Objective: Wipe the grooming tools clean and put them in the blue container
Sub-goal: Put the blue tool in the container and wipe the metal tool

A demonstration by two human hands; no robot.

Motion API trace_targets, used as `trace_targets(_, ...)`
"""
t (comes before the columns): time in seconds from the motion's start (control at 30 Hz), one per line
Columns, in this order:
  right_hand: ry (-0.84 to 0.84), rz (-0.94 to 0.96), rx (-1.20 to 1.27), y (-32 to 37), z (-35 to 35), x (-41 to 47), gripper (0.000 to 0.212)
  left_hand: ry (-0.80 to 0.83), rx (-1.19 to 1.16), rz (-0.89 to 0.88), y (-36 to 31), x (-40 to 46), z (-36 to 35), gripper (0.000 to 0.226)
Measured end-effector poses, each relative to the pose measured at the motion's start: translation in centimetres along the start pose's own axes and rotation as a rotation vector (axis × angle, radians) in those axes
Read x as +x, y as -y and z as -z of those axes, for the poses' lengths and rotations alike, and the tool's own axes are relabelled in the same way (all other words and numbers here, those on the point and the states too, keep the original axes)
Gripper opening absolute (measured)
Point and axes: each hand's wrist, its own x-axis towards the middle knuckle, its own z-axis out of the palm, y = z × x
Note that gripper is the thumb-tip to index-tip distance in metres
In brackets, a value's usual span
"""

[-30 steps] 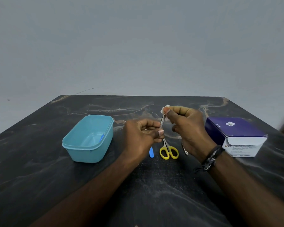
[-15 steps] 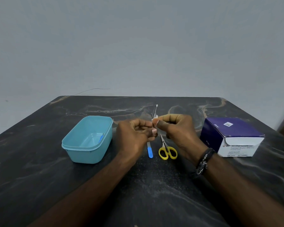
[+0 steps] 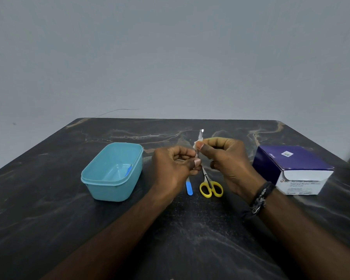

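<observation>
Above the table (image 3: 49,199), the right hand (image 3: 228,164) has slid its white wipe (image 3: 196,145) down the metal tool (image 3: 200,134) pinched by the left hand (image 3: 174,168) (still mid-wipe, I'd guess).

We see a dark stone-look table (image 3: 89,229) with pale and tan veins running across its far half. At its right side sits a purple and white carton (image 3: 293,168) — its white front face carries printed text reading "BD" and "Alcohol Swabs", and a small white label is stuck on its purple top. Behind the table rises a plain grey wall (image 3: 170,57). A thin dark wire (image 3: 119,110) curves along it just above the table's far edge — well apart from the carton.
</observation>
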Motion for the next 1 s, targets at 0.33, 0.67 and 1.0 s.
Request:
trace_targets(0.33,0.022,-0.03,0.059,-0.1,-0.2,0.0,0.02,-0.013,0.025,-0.027,0.1,0.0,0.1,0.016)
trace_targets(0.67,-0.032,-0.04,0.086,0.4,0.6,0.5,0.017,0.027,-0.001,-0.003,0.0,-0.1,-0.3,0.018)
trace_targets(1.0,-0.118,-0.078,0.201,0.8,1.2,0.8,0.014,-0.001,-0.031,0.007,-0.2,0.1,0.2,0.026)
